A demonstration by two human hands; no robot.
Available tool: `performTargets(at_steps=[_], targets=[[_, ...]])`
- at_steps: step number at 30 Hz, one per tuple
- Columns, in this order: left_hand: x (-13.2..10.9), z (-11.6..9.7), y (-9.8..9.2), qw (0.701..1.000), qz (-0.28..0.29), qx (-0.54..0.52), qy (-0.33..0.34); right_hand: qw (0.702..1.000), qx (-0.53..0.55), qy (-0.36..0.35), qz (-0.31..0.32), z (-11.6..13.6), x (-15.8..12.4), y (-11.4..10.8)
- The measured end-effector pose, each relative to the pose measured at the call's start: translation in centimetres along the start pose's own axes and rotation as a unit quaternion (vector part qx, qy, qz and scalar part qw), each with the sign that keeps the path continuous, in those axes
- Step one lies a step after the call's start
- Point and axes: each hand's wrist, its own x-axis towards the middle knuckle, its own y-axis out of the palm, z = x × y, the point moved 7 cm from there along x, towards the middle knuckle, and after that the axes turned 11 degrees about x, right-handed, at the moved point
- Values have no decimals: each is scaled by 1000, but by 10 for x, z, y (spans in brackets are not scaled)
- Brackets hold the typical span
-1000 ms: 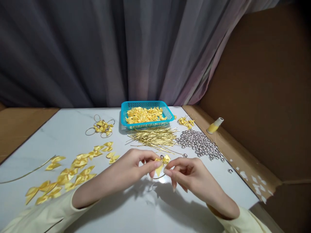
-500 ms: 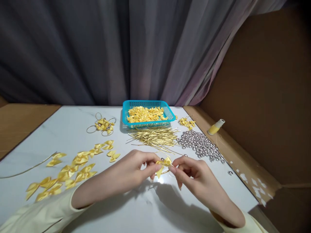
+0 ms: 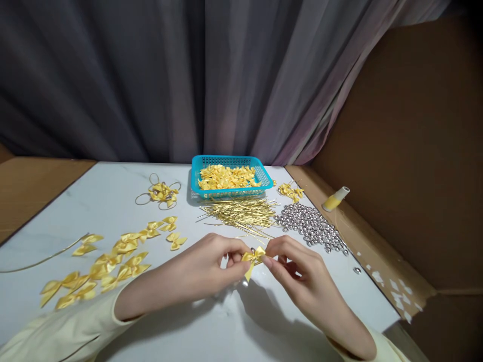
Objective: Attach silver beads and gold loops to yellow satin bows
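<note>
Shifted since a second ago: the right fingers [image 3: 267, 261], up from just below the yellow bow [image 3: 253, 257] to its right edge, with a curve of gold wire then visible beneath it and now out of sight. Clamped on the bow's left side: thumb and forefinger of the left hand [image 3: 215, 259]. Close together at the opposite edge: thumb and forefinger of the right hand [image 3: 304, 269], but impossible to tell whether clamped on anything. Bow held up over the white table [image 3: 94, 201], between the two hands, one tail pointing down, a silver bead [image 3: 253, 250] at its top.

Just beyond the hands, a heap of gold wires [image 3: 241, 213]. To its right, a spread of silver beads [image 3: 311, 227], with a stray bead [image 3: 356, 270] apart near the table's edge. Left of the hands, loose bows [image 3: 126, 243] in uneven rows, near a long wire [image 3: 55, 256]. Farther back, a cluster of looped pieces [image 3: 162, 193] at left and a small pile of bows with wires [image 3: 290, 191] at right. Between these, a blue basket [image 3: 195, 176] full of small yellow bows [image 3: 226, 178]. On brown board at far right, a yellow-and-white tube [image 3: 336, 199] and white scraps [image 3: 377, 276]. Behind everything, a grey-purple curtain [image 3: 222, 75].
</note>
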Motion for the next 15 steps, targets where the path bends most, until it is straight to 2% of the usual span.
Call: performTargets(at_steps=[15], targets=[[2,-1,-1,1000,-11,-22,6,1000,4,5,-5,-1,-1,0]])
